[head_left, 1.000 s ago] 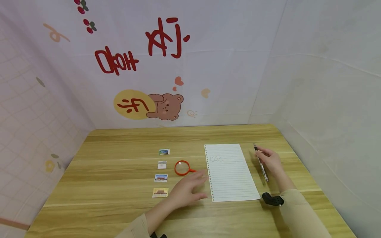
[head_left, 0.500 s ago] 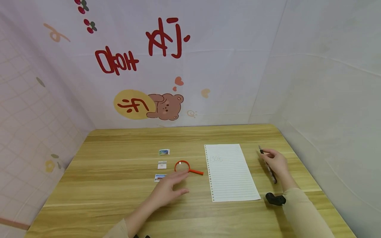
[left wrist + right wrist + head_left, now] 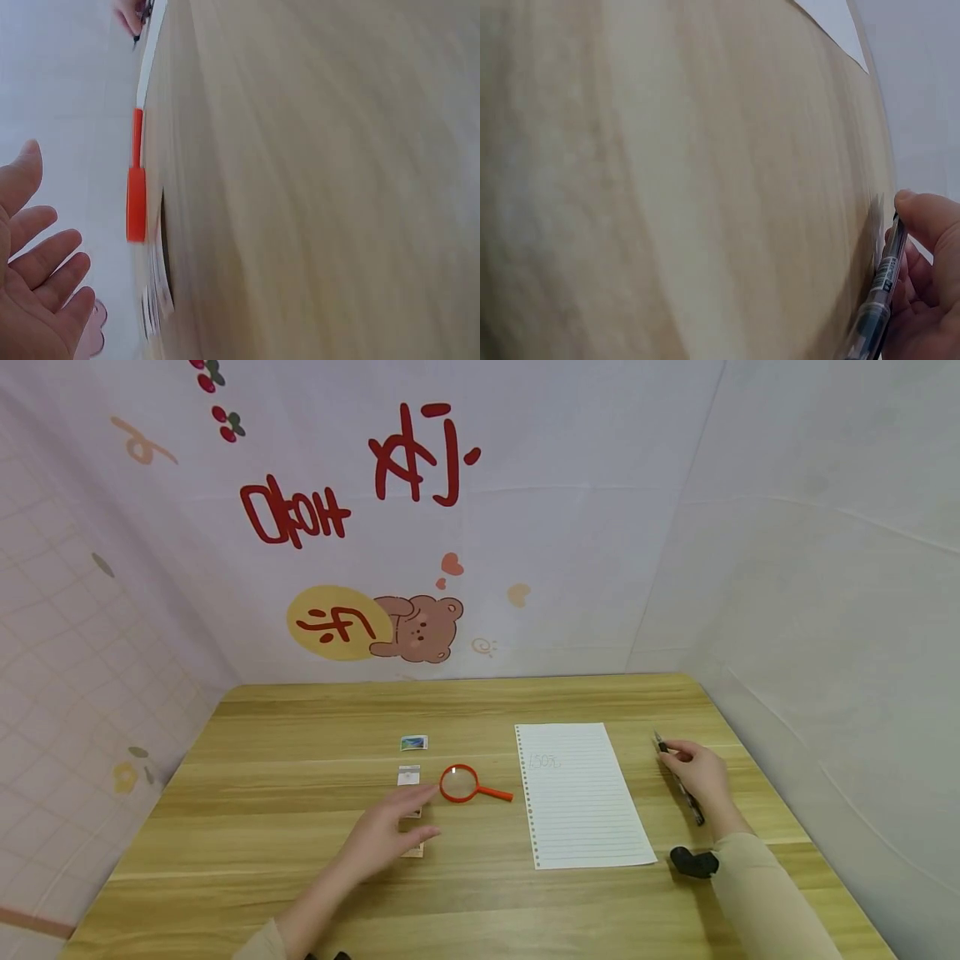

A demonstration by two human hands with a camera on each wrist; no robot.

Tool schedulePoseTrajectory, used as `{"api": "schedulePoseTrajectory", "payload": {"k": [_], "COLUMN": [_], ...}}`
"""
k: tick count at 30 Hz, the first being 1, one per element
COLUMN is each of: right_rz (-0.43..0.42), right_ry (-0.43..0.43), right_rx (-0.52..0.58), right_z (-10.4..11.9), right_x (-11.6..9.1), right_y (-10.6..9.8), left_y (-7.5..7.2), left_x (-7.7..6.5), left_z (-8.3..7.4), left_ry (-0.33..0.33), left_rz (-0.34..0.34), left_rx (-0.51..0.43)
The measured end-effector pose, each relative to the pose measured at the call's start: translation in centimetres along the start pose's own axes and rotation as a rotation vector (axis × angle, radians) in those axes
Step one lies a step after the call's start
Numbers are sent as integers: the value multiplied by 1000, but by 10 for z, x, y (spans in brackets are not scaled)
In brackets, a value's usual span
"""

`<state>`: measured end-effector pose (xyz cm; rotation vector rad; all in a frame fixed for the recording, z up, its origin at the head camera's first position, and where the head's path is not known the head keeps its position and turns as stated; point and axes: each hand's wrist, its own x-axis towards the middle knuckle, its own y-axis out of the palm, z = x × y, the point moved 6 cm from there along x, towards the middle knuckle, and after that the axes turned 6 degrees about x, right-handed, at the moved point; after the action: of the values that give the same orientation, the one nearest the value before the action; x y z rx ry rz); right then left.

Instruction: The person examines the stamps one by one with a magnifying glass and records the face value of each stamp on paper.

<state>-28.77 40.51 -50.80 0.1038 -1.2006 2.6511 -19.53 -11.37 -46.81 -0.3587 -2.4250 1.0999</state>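
Note:
My left hand (image 3: 378,837) is over the column of small stamps with its fingers extended, holding nothing; the left wrist view shows the fingers (image 3: 49,259) apart from the table. Two stamps lie uncovered beyond it, a blue-green one (image 3: 414,743) and a pale grey one (image 3: 408,775). The two nearer stamps are mostly hidden by the hand. Just right of the fingertips lies a magnifying glass (image 3: 495,794) with an orange-red rim and handle. My right hand (image 3: 699,774) pinches a pen (image 3: 692,804), its tip pointing away, at the table's right side.
A lined sheet of paper (image 3: 588,810) with punched holes lies between the hands, with "1.50" and a character written near its upper left. Fabric walls (image 3: 570,527) stand behind and beside the wooden table (image 3: 300,727).
My left hand has moved left, from beside the paper and the magnifying glass handle to over the stamps. My right hand has shifted slightly right with the pen.

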Motion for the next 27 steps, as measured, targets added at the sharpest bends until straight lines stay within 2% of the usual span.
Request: {"api": "schedulePoseTrajectory", "payload": {"k": [5, 13, 19, 27], "right_rz": [15, 4, 8, 2], "right_ry": [-4, -41, -73, -69], "right_rx": [-28, -53, -57, -19], "right_z": [2, 5, 6, 11], "right_x": [-1, -1, 0, -3], "right_y": [2, 2, 2, -3], "left_y": [-9, -20, -22, -25], "left_x": [-5, -11, -12, -14], "left_z": [14, 28, 39, 52], "left_ry": [-52, -74, -95, -107], "left_rz": [-13, -55, -46, -27], "left_rx": [8, 64, 57, 57]}}
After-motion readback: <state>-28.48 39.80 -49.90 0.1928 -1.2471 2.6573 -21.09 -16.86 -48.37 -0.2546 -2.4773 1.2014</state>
